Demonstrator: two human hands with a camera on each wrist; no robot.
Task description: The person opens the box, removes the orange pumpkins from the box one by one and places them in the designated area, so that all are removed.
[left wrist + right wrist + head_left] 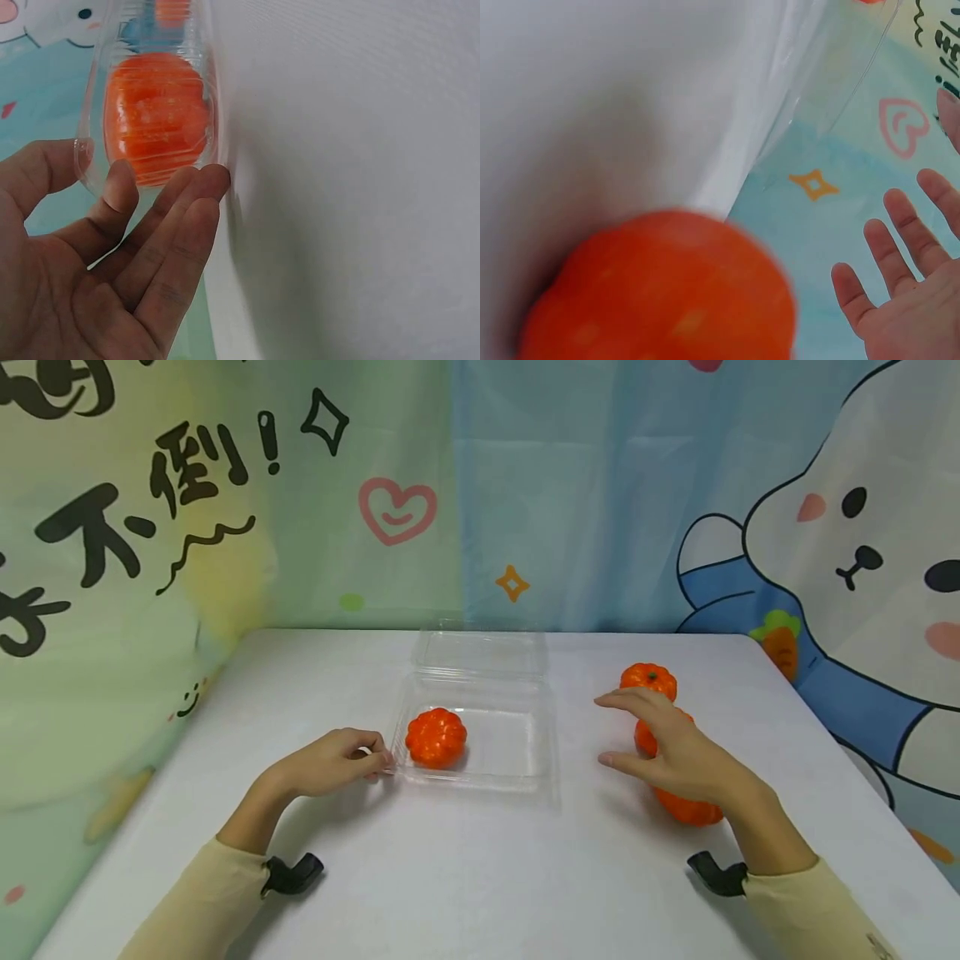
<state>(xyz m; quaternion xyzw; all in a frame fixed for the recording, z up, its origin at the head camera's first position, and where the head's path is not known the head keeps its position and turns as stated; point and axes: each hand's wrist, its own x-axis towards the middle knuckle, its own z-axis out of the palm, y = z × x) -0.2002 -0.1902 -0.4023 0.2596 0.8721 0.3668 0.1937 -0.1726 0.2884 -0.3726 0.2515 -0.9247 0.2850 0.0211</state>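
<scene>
A clear plastic clamshell box [517,781] stands on the table with its lid folded back. Inside, at the left, sits a small orange pumpkin [436,738], seen through the box wall in the left wrist view. My left hand [341,762] holds the box by its left edge, fingers at the wall and rim. On the right, my right hand [671,752] is spread above a row of orange pumpkins, thumb and fingers apart, holding nothing. The far pumpkin [648,678] shows a green stem; the middle one [645,739] and near one [692,808] are partly hidden by that hand.
The white table [480,877] ends at a back edge just behind the raised lid [480,652]. Behind hangs a printed cloth [570,510] with a cartoon bear and lettering. Black straps or mounts [292,874] sit at both wrists.
</scene>
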